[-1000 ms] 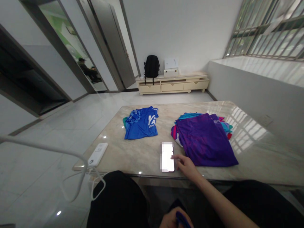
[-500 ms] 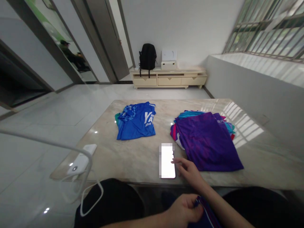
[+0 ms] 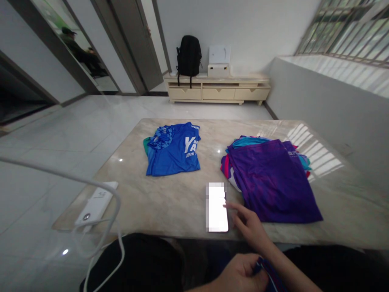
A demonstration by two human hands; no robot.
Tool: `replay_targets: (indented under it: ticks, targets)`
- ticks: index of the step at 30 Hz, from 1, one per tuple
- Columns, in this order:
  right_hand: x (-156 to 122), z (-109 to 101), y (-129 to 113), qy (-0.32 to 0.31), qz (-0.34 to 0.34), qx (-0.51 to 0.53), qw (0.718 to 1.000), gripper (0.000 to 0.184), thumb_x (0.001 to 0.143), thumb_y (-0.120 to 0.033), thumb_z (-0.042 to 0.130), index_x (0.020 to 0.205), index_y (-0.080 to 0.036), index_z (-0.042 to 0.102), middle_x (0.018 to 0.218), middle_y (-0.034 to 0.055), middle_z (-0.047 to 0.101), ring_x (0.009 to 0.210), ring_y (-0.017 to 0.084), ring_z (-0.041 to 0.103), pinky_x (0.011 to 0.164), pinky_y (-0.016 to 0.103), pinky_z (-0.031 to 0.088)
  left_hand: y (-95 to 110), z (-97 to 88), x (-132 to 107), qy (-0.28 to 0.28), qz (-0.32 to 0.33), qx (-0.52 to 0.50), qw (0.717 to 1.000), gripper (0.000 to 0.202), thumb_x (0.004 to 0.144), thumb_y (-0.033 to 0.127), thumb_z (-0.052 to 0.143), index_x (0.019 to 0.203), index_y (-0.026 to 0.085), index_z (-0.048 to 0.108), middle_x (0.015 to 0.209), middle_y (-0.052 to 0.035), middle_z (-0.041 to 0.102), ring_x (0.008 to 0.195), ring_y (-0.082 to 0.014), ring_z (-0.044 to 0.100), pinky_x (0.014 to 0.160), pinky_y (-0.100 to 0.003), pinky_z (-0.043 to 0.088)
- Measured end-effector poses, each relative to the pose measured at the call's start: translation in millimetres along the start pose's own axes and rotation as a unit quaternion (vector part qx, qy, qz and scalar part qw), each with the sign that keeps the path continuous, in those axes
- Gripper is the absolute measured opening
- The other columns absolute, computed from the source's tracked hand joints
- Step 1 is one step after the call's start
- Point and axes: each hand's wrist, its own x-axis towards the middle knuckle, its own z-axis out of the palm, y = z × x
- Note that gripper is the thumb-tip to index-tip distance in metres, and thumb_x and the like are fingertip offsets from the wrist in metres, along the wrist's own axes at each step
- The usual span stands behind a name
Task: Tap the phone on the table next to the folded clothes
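Note:
My left hand point(image 3: 241, 273) is closed on a dark blue garment point(image 3: 270, 275) with light trim, low over my lap. Most of that cloth is cut off by the frame's lower edge. My right hand point(image 3: 251, 225) reaches across above it, its index finger stretched to the right side of a smartphone point(image 3: 216, 211). The phone lies face up with a bright, blurred-out screen. Beside this hand is a pile of folded clothes topped by a purple garment point(image 3: 273, 182). Farther left lies a folded blue jersey point(image 3: 174, 150) with white lettering, with something green under it.
All this rests on a marble-patterned table point(image 3: 164, 211). At its left corner sits a white device point(image 3: 97, 202) with a white cable point(image 3: 117, 219). Behind are a low cabinet point(image 3: 217, 92), a black backpack point(image 3: 189, 56) and a white box point(image 3: 219, 69). A seated person point(image 3: 79, 52) appears far left.
The view has tilted down slightly, so the table and floor sit differently in frame. My right index finger remains at the phone, and my left hand keeps its hold on the garment.

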Motion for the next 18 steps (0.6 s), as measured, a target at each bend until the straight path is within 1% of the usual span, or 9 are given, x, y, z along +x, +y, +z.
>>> replay_targets:
  ticks: [2, 3, 6, 8, 13, 16, 18]
  targets:
    - [-0.3, -0.1, 0.7, 0.013, -0.018, -0.005, 1.0, 0.049, 0.093, -0.032, 0.054, 0.141, -0.024, 0.061, 0.131, 0.0109, 0.071, 0.068, 0.017, 0.065, 0.065, 0.032, 0.053, 1.0, 0.8, -1.2, -0.011, 0.002, 0.007, 1.0, 0.068, 0.069, 0.082, 0.071, 0.078, 0.015, 0.063, 0.079, -0.0041, 0.057, 0.07, -0.0126, 0.048, 0.068, -0.027, 0.035]
    - [-0.5, 0.0, 1.1, 0.011, -0.019, 0.006, 1.0, 0.049, 0.093, -0.032, 0.054, 0.142, -0.024, 0.06, 0.131, 0.011, 0.071, 0.068, 0.017, 0.065, 0.064, 0.032, 0.053, 1.1, 0.9, -1.5, -0.012, 0.001, 0.004, 1.0, 0.067, 0.069, 0.082, 0.071, 0.077, 0.016, 0.063, 0.079, -0.0039, 0.057, 0.069, -0.0124, 0.048, 0.068, -0.027, 0.035]
    - [-1.2, 1.0, 0.9, -0.007, 0.005, 0.047, 0.999, 0.042, 0.096, -0.038, 0.053, 0.131, -0.021, 0.067, 0.11, 0.0102, 0.078, 0.061, 0.017, 0.062, 0.059, 0.03, 0.052, -1.4, 0.0, -0.9, -0.001, -0.003, -0.005, 1.0, 0.066, 0.068, 0.08, 0.074, 0.076, 0.016, 0.062, 0.076, -0.0032, 0.057, 0.067, -0.0118, 0.048, 0.066, -0.026, 0.035]
    - [-1.6, 1.4, -1.2, -0.011, 0.014, 0.048, 0.999, 0.041, 0.096, -0.041, 0.053, 0.126, -0.019, 0.07, 0.103, 0.0096, 0.079, 0.061, 0.017, 0.063, 0.06, 0.03, 0.051, -4.3, -1.5, 0.2, 0.005, -0.003, -0.01, 1.0, 0.067, 0.067, 0.08, 0.075, 0.077, 0.015, 0.063, 0.075, -0.0027, 0.057, 0.066, -0.0112, 0.048, 0.066, -0.026, 0.036]
    - [-2.0, 0.2, -8.9, -0.014, 0.016, 0.015, 1.0, 0.04, 0.097, -0.037, 0.052, 0.127, -0.018, 0.069, 0.109, 0.0092, 0.078, 0.062, 0.016, 0.062, 0.062, 0.03, 0.05, -10.5, -3.4, 2.4, 0.006, -0.025, -0.034, 0.999, 0.065, 0.067, 0.075, 0.079, 0.08, 0.012, 0.067, 0.072, -0.0008, 0.056, 0.063, -0.0094, 0.047, 0.067, -0.025, 0.037]
    - [-2.5, -0.4, -9.3, -0.012, 0.01, 0.011, 1.0, 0.039, 0.097, -0.035, 0.052, 0.126, -0.018, 0.07, 0.109, 0.0085, 0.078, 0.062, 0.015, 0.062, 0.062, 0.03, 0.049, -11.4, -1.4, 3.0, 0.004, -0.016, -0.06, 0.998, 0.065, 0.065, 0.074, 0.081, 0.082, 0.012, 0.069, 0.076, -0.0026, 0.059, 0.066, -0.0114, 0.051, 0.07, -0.026, 0.039]
    - [-2.9, -0.3, -7.9, -0.013, 0.008, 0.013, 1.0, 0.038, 0.096, -0.033, 0.053, 0.126, -0.017, 0.07, 0.11, 0.0085, 0.078, 0.063, 0.015, 0.062, 0.062, 0.03, 0.05, -10.8, 0.3, 3.6, -0.002, -0.008, -0.072, 0.997, 0.065, 0.064, 0.074, 0.082, 0.082, 0.012, 0.069, 0.075, -0.0026, 0.059, 0.066, -0.0114, 0.051, 0.07, -0.026, 0.039]
